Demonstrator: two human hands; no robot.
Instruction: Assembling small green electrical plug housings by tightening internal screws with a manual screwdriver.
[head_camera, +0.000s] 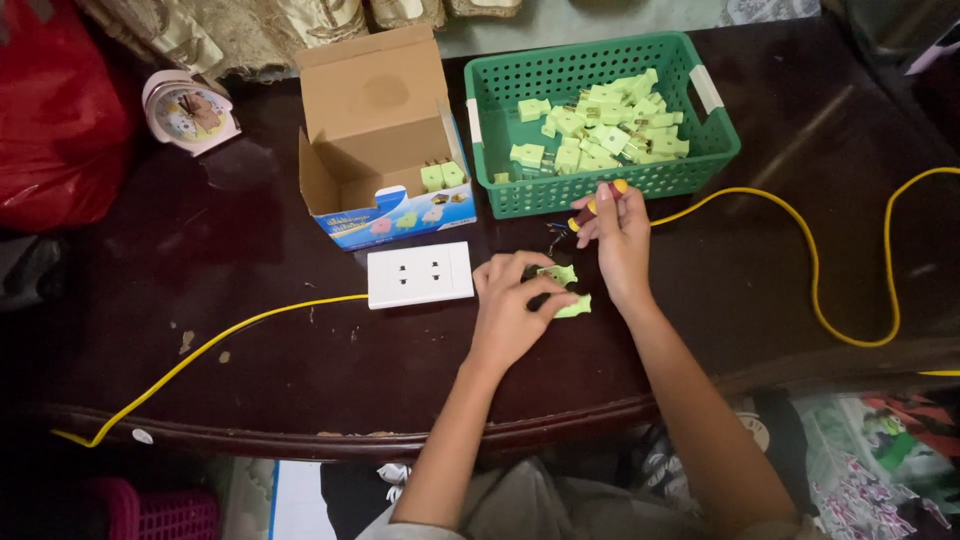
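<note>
My left hand (517, 307) pinches a small light-green plug (566, 290) against the dark table, fingers wrapped around it. My right hand (617, 232) grips a screwdriver (594, 207) with a yellow and dark-red handle, its tip pointing down-left toward the plug. A thin dark wire end shows just left of the screwdriver tip. A green plastic basket (510, 95) just beyond the hands holds several more light-green plugs (603, 125).
A white double wall socket (420, 273) with a yellow cable (240, 325) lies left of my hands. An open cardboard box (375, 120) holds two green plugs. A pink clock (188, 110) and red bag (55, 110) sit far left. Another yellow cable (815, 270) loops at right.
</note>
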